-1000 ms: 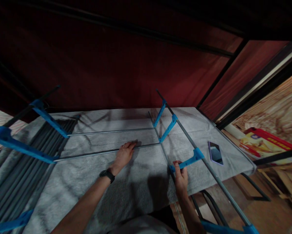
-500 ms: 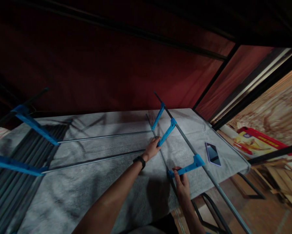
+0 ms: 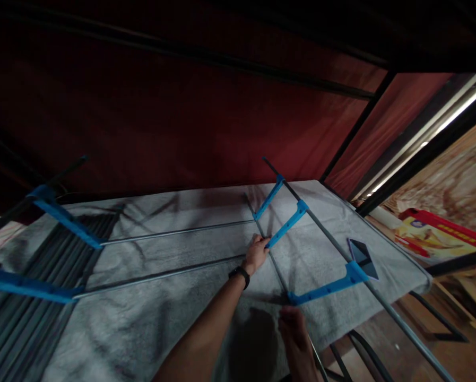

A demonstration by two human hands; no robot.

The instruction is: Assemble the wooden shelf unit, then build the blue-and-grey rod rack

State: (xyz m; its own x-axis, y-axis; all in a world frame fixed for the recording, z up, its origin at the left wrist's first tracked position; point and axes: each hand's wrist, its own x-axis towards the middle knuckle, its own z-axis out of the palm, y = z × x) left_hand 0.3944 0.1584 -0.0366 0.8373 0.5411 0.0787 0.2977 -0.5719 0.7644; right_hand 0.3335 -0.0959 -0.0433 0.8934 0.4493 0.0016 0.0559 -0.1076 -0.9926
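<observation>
My left hand point(image 3: 257, 253), with a dark watch on the wrist, is closed around the lower end of the middle blue plastic bracket point(image 3: 286, 227), where it meets a thin grey metal tube point(image 3: 276, 270). My right hand point(image 3: 293, 331) is just below the near blue bracket point(image 3: 327, 286), apart from it. Motion blurs its fingers, so their hold is unclear. A far blue bracket point(image 3: 268, 199) joins the same tube. A longer grey tube point(image 3: 328, 233) runs through the raised ends of the three brackets. Two thin crossbars point(image 3: 182, 231) lead left to more blue brackets point(image 3: 67, 218).
A grey cloth point(image 3: 150, 313) covers the table. Many dark tubes point(image 3: 34, 286) lie side by side at the left. A phone point(image 3: 363, 259) lies beside the near bracket, and a red-yellow box point(image 3: 440, 236) is beyond the right edge. A red sheet wall point(image 3: 190, 127) stands behind.
My right hand has let go of the near blue bracket and drawn back toward me. My left hand stays on the middle bracket. The view has shifted slightly, and the near bracket's raised end now overlaps the phone.
</observation>
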